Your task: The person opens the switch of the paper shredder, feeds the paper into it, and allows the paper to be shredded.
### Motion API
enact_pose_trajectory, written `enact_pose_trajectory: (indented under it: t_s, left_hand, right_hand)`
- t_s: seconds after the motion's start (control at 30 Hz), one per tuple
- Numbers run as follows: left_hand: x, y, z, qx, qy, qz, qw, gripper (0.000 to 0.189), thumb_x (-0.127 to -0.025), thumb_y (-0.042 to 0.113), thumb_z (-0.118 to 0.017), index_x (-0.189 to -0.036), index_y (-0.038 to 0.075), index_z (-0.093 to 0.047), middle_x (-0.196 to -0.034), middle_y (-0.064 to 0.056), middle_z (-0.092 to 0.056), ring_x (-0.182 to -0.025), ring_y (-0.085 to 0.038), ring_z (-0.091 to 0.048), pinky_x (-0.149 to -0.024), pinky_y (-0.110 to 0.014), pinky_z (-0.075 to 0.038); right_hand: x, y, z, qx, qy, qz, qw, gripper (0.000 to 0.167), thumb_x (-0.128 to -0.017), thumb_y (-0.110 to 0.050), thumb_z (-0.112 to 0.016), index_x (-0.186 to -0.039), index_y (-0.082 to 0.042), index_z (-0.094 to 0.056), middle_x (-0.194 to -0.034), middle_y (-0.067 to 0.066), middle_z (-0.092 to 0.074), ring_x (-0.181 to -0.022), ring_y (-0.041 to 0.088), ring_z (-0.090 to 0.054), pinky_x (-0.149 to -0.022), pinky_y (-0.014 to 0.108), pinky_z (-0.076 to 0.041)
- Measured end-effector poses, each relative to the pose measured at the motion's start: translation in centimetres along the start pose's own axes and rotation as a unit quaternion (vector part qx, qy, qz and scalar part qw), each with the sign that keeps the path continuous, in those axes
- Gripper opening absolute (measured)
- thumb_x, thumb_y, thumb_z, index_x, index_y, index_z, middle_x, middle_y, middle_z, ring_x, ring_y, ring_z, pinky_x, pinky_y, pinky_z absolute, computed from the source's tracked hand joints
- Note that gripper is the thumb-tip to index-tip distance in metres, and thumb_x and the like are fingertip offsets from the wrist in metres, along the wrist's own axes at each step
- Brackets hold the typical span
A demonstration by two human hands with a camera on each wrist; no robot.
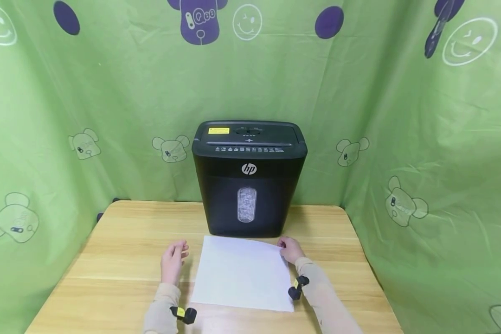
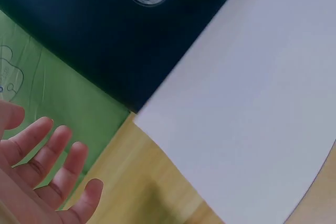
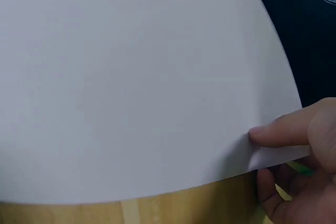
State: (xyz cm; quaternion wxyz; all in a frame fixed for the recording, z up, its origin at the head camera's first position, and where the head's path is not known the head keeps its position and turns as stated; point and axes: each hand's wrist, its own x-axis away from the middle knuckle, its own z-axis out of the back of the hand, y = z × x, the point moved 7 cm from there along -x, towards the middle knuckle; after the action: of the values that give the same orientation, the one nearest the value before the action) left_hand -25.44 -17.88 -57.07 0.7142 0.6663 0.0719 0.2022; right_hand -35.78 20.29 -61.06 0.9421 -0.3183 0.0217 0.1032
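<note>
A blank white sheet of paper (image 1: 242, 273) lies over the wooden table, in front of a black HP paper shredder (image 1: 221, 195). My right hand (image 1: 291, 250) pinches the sheet's far right corner; in the right wrist view the thumb (image 3: 278, 132) presses on top, with the other fingers below the edge. That corner bends up a little. To the left of the sheet, my left hand (image 1: 174, 260) is held apart from it with nothing in it. Its loosely spread fingers (image 2: 71, 171) show in the left wrist view.
The shredder's window (image 1: 246, 205) shows shredded bits inside. Its paper slot (image 1: 250, 144) runs across the top, near a yellow label (image 1: 219, 131). A green patterned curtain (image 1: 142, 93) hangs behind and at both sides of the table (image 1: 117, 260).
</note>
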Motion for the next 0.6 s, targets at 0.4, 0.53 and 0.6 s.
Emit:
enact_pose_trajectory:
  t_s: [0.4,0.53,0.6]
  left_hand:
    - [-0.9,-1.4,0.5,-0.017,0.013,-0.014,0.9997,0.040,-0.103,0.027,-0.048,-0.128,-0.004,-0.055,-0.130,-0.026,-0.057,-0.117,-0.039,-0.054,-0.094,-0.046,-0.049]
    - [-1.1,-1.5,0.3,-0.041,-0.002,-0.032,0.9986,0.040,-0.099,0.019,-0.054,-0.133,-0.003,-0.051,-0.136,-0.028,-0.052,-0.122,-0.042,-0.051,-0.103,-0.052,-0.044]
    - [-1.0,-1.6,0.1,-0.043,-0.013,-0.035,0.9984,0.044,-0.098,0.017,-0.057,-0.136,-0.003,-0.049,-0.138,-0.030,-0.050,-0.124,-0.044,-0.050,-0.103,-0.052,-0.044]
  right_hand:
    - [1.1,0.7,1.3,-0.147,0.048,-0.020,0.9878,0.017,-0.070,0.013,-0.067,-0.080,0.000,-0.063,-0.080,0.012,-0.065,-0.074,0.015,-0.058,-0.069,0.022,-0.049]
    - [1.2,0.9,1.6,-0.208,0.051,-0.025,0.9764,0.016,-0.072,0.014,-0.069,-0.082,0.003,-0.061,-0.080,0.012,-0.064,-0.072,0.012,-0.058,-0.066,0.019,-0.049]
    - [1.2,1.1,1.7,-0.233,0.049,-0.030,0.9707,0.015,-0.074,0.014,-0.070,-0.083,0.005,-0.061,-0.080,0.012,-0.064,-0.072,0.009,-0.057,-0.066,0.017,-0.048]
